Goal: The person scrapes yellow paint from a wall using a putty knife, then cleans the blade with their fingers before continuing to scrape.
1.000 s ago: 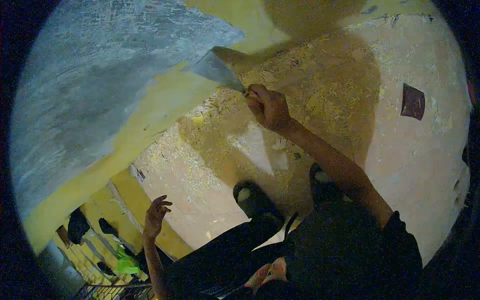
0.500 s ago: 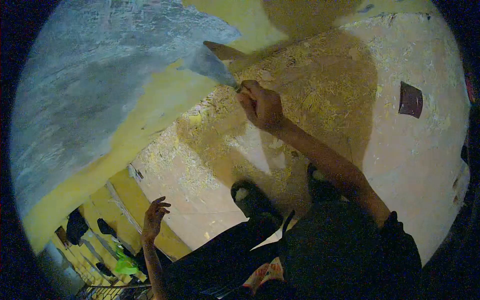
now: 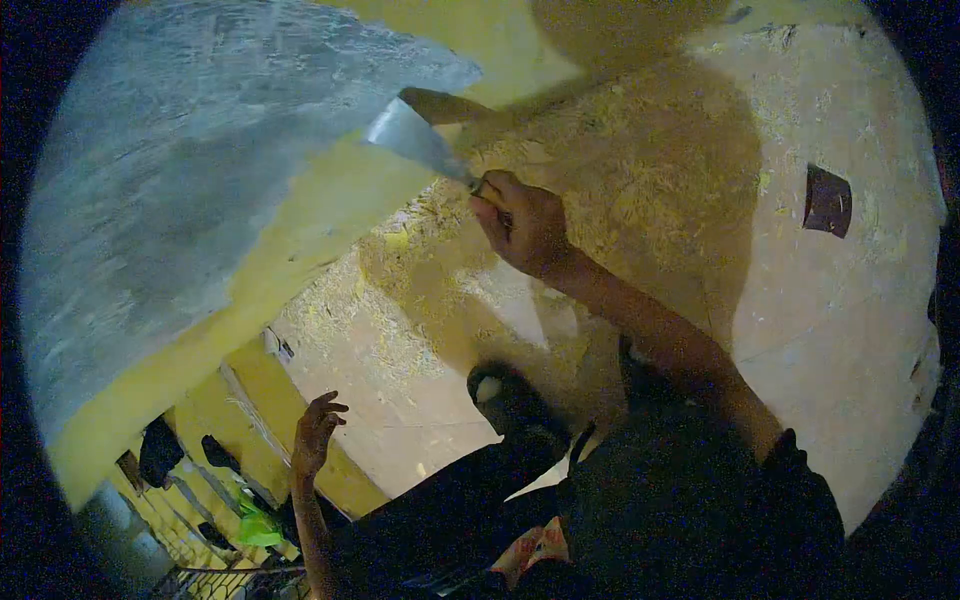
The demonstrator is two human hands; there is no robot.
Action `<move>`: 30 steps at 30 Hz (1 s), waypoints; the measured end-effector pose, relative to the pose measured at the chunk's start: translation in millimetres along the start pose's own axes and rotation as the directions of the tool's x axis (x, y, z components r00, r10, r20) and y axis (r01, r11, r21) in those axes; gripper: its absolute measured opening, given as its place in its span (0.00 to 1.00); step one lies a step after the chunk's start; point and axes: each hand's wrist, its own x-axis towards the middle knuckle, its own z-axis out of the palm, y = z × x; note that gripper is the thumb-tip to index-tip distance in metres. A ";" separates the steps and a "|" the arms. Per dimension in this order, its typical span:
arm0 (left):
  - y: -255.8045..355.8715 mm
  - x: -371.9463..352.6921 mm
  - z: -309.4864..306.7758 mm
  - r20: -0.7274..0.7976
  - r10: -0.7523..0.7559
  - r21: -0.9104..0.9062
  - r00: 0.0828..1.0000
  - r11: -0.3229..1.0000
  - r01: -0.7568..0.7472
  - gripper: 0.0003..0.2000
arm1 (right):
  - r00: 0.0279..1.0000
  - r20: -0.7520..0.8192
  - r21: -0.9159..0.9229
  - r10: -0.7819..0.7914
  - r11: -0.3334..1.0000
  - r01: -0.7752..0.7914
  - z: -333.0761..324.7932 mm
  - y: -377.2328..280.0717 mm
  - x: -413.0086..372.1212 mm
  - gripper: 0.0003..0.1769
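My right hand point(image 3: 525, 222) is closed around the handle of a broad metal scraper point(image 3: 415, 138), whose pale blade points up and left. The blade's wide edge is at the yellow paint of the wall point(image 3: 350, 190), close to where it borders the grey bared patch point(image 3: 190, 170). A dark shadow of the blade falls just above it. Down at the left, my left hand point(image 3: 318, 432) hangs in the air, fingers loosely bent and apart, with nothing in it.
Yellow paint flakes point(image 3: 400, 237) are strewn over the pale floor point(image 3: 410, 400) along the wall's foot. A dark brown rectangular piece point(image 3: 828, 201) lies at the right. Yellow wooden slats point(image 3: 265, 400) with dark items and a bright green thing point(image 3: 258, 524) stand at the lower left.
The scraper's blade has turned and swung slightly down and left, now catching the light. My right hand has lowered a little; my left hand stays loose, shifted slightly right in view.
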 end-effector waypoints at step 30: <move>8.0 12.9 -3.4 0.022 0.006 -0.061 1.000 0.998 -0.005 0.21 | 0.989 -0.093 -0.026 -0.114 0.993 0.112 -5.8 -2.4 8.0 0.12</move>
